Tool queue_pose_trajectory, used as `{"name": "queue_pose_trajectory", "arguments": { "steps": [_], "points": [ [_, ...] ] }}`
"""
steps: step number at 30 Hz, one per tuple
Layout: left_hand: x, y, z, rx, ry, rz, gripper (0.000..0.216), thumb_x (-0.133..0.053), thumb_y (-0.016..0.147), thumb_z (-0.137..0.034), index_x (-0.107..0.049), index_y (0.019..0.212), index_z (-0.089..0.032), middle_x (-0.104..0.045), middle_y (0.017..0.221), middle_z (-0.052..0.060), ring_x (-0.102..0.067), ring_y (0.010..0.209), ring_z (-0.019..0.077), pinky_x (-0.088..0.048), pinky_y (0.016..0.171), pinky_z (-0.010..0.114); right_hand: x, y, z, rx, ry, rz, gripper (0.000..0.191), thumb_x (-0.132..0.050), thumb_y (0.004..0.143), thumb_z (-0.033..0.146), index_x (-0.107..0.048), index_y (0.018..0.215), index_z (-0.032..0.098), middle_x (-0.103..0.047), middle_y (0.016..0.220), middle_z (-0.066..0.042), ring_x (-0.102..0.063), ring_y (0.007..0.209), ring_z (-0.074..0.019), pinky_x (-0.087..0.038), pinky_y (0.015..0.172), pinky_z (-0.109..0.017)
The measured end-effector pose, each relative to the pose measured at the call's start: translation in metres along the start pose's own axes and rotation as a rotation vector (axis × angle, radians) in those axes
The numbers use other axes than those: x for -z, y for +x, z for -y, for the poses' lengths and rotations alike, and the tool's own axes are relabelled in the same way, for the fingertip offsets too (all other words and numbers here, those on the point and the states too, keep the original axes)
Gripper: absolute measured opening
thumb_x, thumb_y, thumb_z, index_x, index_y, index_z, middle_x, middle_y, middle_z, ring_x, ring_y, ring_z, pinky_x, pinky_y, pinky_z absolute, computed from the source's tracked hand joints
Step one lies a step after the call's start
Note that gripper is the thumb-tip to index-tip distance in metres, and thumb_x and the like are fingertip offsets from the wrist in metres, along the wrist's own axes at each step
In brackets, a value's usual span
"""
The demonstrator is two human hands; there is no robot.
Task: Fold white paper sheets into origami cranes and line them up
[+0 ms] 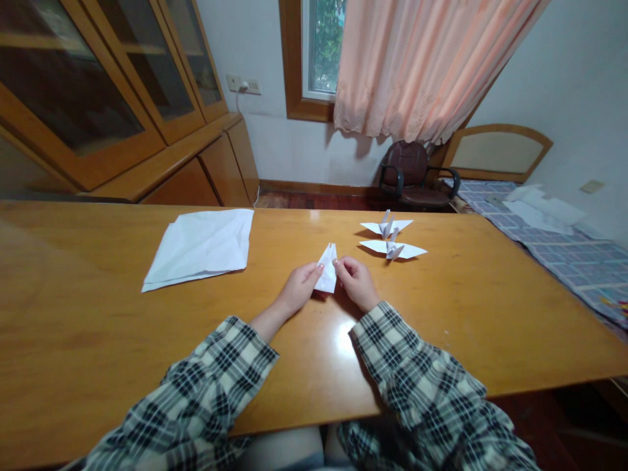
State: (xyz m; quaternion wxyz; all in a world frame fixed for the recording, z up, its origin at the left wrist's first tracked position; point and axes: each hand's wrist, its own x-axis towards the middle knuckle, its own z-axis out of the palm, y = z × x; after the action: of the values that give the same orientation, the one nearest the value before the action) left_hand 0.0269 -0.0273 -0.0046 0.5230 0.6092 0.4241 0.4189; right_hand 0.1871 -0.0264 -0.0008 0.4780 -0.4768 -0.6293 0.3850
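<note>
A narrow, partly folded piece of white paper (327, 271) stands between my hands at the middle of the wooden table (98, 327). My left hand (299, 288) pinches its left edge and my right hand (356, 281) pinches its right edge, fingers closed on it. Two finished white paper cranes lie just beyond my right hand: the nearer crane (392, 249) and the farther crane (387, 226). Both forearms wear plaid sleeves.
A stack of white paper sheets (201, 247) lies on the table to the left. A wooden glass-door cabinet (98, 98) stands at the left, a dark office chair (417, 173) behind the table, a bed with a checked cover (564, 255) at the right.
</note>
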Motion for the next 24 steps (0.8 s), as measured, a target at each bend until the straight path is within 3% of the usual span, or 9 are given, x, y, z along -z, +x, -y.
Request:
{"name": "queue_pose_trajectory", "arguments": {
  "steps": [10, 17, 24],
  "points": [
    [0.0016, 0.004, 0.0051, -0.063, 0.117, -0.076, 0.048, -0.045, 0.087, -0.059, -0.055, 0.067, -0.016, -0.053, 0.061, -0.001, -0.046, 0.057, 0.0116, -0.035, 0.052, 0.022, -0.001, -0.0033, 0.0063, -0.03, 0.058, 0.1, 0.049, -0.053, 0.084, 0.06, -0.047, 0.057, 0.021, -0.044, 0.047, 0.005, -0.04, 0.046, -0.0099, -0.031, 0.047, -0.025],
    [0.0011, 0.0002, 0.0006, -0.082, 0.26, 0.014, 0.046, -0.04, 0.091, -0.053, -0.056, 0.068, -0.016, -0.055, 0.061, -0.001, -0.048, 0.056, 0.0118, -0.035, 0.052, 0.022, -0.0006, -0.0011, 0.0049, -0.1, 0.146, 0.029, 0.049, -0.055, 0.081, 0.063, -0.049, 0.058, 0.02, -0.043, 0.05, 0.005, -0.041, 0.047, -0.0101, -0.032, 0.045, -0.025],
    [0.0014, -0.0008, 0.0022, -0.101, 0.281, 0.078, 0.046, -0.038, 0.093, -0.052, -0.055, 0.07, -0.016, -0.053, 0.061, -0.002, -0.047, 0.056, 0.0113, -0.034, 0.052, 0.022, -0.0006, -0.0004, 0.006, -0.066, 0.14, -0.013, 0.048, -0.055, 0.083, 0.063, -0.051, 0.061, 0.02, -0.043, 0.051, 0.004, -0.04, 0.05, -0.0108, -0.031, 0.047, -0.024]
  ]
}}
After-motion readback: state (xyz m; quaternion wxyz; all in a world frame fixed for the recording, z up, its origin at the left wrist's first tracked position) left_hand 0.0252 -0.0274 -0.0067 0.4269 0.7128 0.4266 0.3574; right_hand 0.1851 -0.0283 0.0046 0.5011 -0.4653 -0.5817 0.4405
